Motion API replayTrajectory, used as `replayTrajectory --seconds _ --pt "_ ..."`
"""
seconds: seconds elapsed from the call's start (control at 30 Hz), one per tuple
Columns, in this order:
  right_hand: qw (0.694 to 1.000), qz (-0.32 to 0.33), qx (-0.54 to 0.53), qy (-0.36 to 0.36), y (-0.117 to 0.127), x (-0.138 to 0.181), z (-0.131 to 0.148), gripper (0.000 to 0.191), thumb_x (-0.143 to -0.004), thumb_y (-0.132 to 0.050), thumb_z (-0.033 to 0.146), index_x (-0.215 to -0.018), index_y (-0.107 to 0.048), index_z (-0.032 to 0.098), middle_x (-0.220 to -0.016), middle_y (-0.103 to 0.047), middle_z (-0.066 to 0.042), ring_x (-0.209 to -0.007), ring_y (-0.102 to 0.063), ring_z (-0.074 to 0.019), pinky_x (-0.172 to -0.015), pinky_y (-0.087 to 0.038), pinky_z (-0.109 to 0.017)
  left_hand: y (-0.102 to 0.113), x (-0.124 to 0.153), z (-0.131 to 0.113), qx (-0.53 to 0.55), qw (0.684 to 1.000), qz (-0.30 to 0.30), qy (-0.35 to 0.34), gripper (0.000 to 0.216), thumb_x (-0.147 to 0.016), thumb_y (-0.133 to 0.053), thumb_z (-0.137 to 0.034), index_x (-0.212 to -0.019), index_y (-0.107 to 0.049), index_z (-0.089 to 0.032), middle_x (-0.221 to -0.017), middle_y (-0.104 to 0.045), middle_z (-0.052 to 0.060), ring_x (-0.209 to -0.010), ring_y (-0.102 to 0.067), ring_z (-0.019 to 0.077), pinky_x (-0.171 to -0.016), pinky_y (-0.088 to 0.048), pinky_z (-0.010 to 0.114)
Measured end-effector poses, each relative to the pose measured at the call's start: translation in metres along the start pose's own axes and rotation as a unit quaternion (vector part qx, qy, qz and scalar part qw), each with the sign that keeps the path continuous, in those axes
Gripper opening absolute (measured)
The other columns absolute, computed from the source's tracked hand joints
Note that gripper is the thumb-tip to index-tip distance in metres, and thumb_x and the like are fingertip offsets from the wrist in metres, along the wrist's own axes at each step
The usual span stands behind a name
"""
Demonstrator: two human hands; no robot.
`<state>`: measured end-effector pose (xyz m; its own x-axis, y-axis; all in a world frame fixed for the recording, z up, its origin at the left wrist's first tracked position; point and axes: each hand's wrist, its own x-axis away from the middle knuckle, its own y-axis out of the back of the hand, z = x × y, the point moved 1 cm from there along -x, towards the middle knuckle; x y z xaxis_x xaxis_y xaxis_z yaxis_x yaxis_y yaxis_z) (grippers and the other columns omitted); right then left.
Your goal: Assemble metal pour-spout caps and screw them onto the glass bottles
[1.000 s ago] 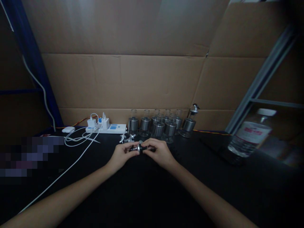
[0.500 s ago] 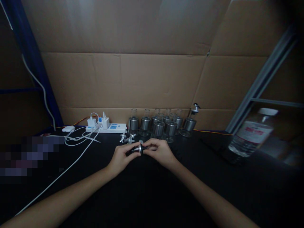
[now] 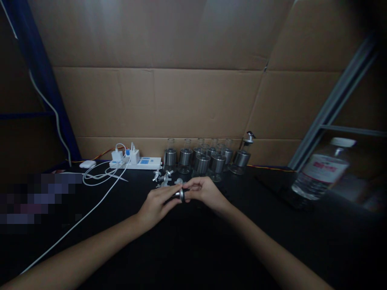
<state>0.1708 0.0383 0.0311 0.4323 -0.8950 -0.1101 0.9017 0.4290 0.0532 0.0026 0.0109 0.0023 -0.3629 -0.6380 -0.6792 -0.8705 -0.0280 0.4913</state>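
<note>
Over the black table (image 3: 193, 249), my left hand (image 3: 159, 203) and my right hand (image 3: 205, 190) meet around a small metal and black fitting (image 3: 180, 194). Both hands pinch it, the left from the left side, the right from above and the right. Just behind the hands lie several small silver spout parts (image 3: 163, 177). Further back stands a row of several glass bottles with metal sleeves (image 3: 201, 161); one at the right end (image 3: 242, 156) carries a spout cap.
A white power strip (image 3: 136, 162) with plugged chargers and white cables (image 3: 99, 177) lies at the back left, beside a small white case (image 3: 87, 164). A plastic water bottle (image 3: 320, 171) stands at the right near a metal frame. Cardboard walls (image 3: 181, 100) close the back.
Both hands have shifted slightly right and toward me with the fitting. The fitting has turned so its metal ring faces more toward me.
</note>
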Motion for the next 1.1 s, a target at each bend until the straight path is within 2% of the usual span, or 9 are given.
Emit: replayTrajectory --seconds 0.1,0.2,0.3,0.43,0.57,0.7,0.9,1.1 --pt "1.0 -0.002 -0.024 -0.006 -0.002 0.002 0.001 0.028 -0.05 -0.072 0.022 -0.072 -0.06 0.009 -0.056 -0.063 -0.002 -0.045 -0.057 -0.0104 -0.049 -0.047 -0.024 -0.002 -0.002 -0.001 0.005 0.999 -0.025 0.026 0.039 -0.07 -0.058 -0.019 -0.109 -0.054 -0.023 -0.104 -0.061 0.005 -0.093 -0.058 0.0189 -0.083 -0.045 0.031" --pt "1.0 -0.018 -0.011 0.005 -0.005 0.001 0.0 0.027 -0.055 -0.069 0.026 -0.074 -0.058 0.01 -0.055 -0.061 -0.002 -0.046 -0.057 -0.0105 -0.05 -0.048 -0.025 -0.006 -0.005 0.002 0.047 0.992 -0.066 0.095 0.035 -0.068 -0.059 -0.018 -0.103 -0.058 -0.018 -0.099 -0.064 0.005 -0.087 -0.06 0.0192 -0.077 -0.049 0.029" --pt "0.995 -0.037 0.073 0.055 -0.008 -0.001 -0.003 0.022 -0.064 -0.062 0.026 -0.08 -0.057 0.012 -0.058 -0.061 -0.001 -0.05 -0.059 -0.0112 -0.053 -0.049 -0.026 -0.009 -0.008 0.007 0.145 0.973 -0.071 0.165 0.034 -0.067 -0.059 -0.018 -0.101 -0.057 -0.014 -0.096 -0.064 0.007 -0.083 -0.06 0.0184 -0.07 -0.051 0.027" --pt "0.969 -0.026 0.212 0.128 -0.007 0.0 -0.004 0.02 -0.075 -0.049 0.024 -0.091 -0.055 0.014 -0.064 -0.06 -0.002 -0.053 -0.059 -0.0109 -0.054 -0.05 -0.025 -0.01 -0.01 0.011 0.269 0.933 -0.072 0.227 0.036 -0.066 -0.062 -0.021 -0.1 -0.056 -0.011 -0.089 -0.063 0.007 -0.075 -0.06 0.0163 -0.061 -0.051 0.026" --pt "0.923 -0.005 0.326 0.202 -0.005 0.002 0.0 0.026 -0.073 -0.051 0.018 -0.099 -0.052 0.016 -0.083 -0.059 -0.006 -0.061 -0.057 -0.0112 -0.057 -0.048 -0.025 -0.009 -0.012 0.011 0.379 0.89 -0.052 0.25 0.032 -0.068 -0.061 -0.022 -0.098 -0.057 -0.01 -0.083 -0.062 0.007 -0.071 -0.058 0.014 -0.057 -0.049 0.023" --pt "0.871 -0.008 0.414 0.263 -0.003 0.003 0.005 0.025 -0.073 -0.053 0.017 -0.097 -0.053 0.017 -0.079 -0.055 -0.004 -0.063 -0.053 -0.0116 -0.06 -0.046 -0.025 -0.008 -0.013 0.012 0.442 0.853 -0.015 0.277 0.026 -0.07 -0.06 -0.021 -0.093 -0.058 -0.009 -0.078 -0.062 0.007 -0.068 -0.058 0.0118 -0.058 -0.048 0.021" --pt "0.853 0.02 0.434 0.289 0.002 0.006 0.009 0.022 -0.076 -0.051 0.018 -0.098 -0.052 0.017 -0.08 -0.053 -0.003 -0.066 -0.052 -0.0104 -0.062 -0.044 -0.023 -0.007 -0.014 0.011 0.473 0.829 0.014 0.297 0.025 -0.07 -0.06 -0.023 -0.088 -0.058 -0.007 -0.07 -0.061 0.006 -0.062 -0.058 0.011 -0.058 -0.047 0.021" --pt "0.846 0.032 0.446 0.289 0.003 0.008 0.013 0.018 -0.076 -0.05 0.014 -0.094 -0.05 0.017 -0.084 -0.053 -0.003 -0.07 -0.051 -0.0106 -0.064 -0.043 -0.022 -0.01 -0.012 0.013 0.453 0.842 0.025 0.292 0.025 -0.072 -0.058 -0.027 -0.088 -0.057 -0.008 -0.068 -0.061 0.006 -0.06 -0.059 0.0118 -0.057 -0.047 0.023"
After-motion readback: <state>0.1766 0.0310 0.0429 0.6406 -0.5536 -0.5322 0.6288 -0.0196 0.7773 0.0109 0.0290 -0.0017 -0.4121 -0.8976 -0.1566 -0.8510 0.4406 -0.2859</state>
